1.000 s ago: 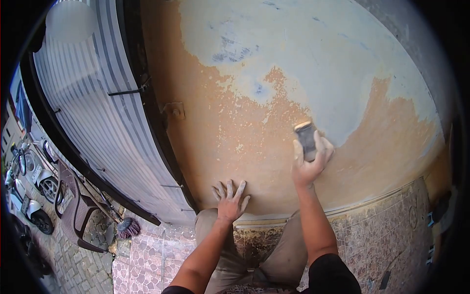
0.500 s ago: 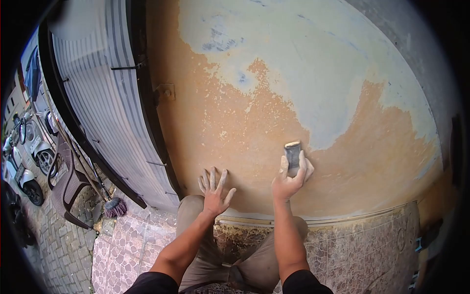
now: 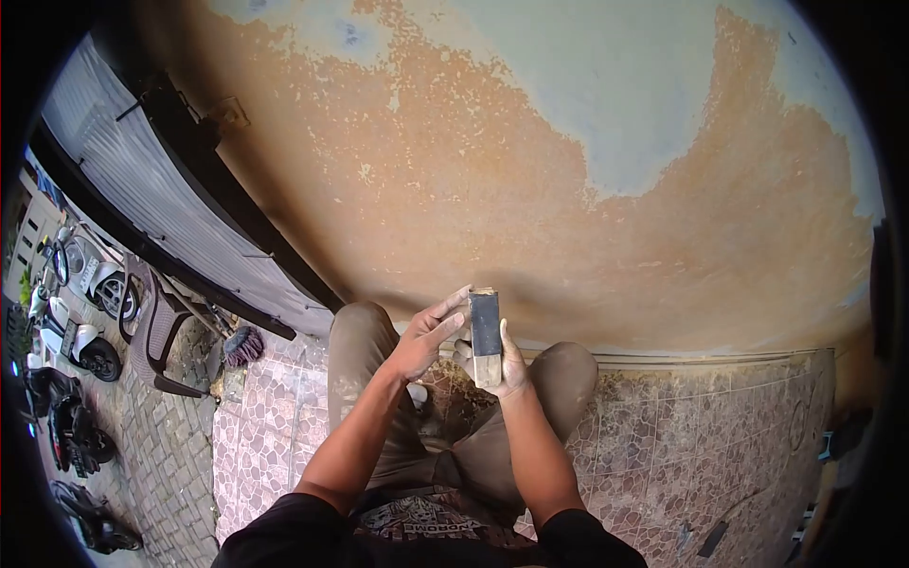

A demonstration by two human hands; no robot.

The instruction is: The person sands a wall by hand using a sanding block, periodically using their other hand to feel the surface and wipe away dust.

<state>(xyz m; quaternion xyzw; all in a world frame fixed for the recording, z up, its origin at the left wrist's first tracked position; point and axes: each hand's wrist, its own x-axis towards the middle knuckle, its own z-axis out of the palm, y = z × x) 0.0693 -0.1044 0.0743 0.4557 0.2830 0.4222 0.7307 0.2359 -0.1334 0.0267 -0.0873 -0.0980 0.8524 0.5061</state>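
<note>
A sanding block, a pale block wrapped partly in dark sandpaper, stands upright over my lap. My right hand grips its lower part, thumb along the right side and fingers behind. From the left, my left hand reaches to the block with fingers stretched, fingertips right at its upper left edge. Both hands look dusty. Beyond them rises the wall, its orange-brown base patched with pale green and bluish paint above. My bent knees flank the hands.
At left, a corrugated panel door with a dark frame meets the wall. A brown woven chair, a purple mop head and several parked motorbikes stand outside. A dark-bladed tool lies on the tiled floor at right.
My right hand has brought the sanding block down from the wall to above my lap. My left hand has left the wall and come to the block. The view has tilted downward.
</note>
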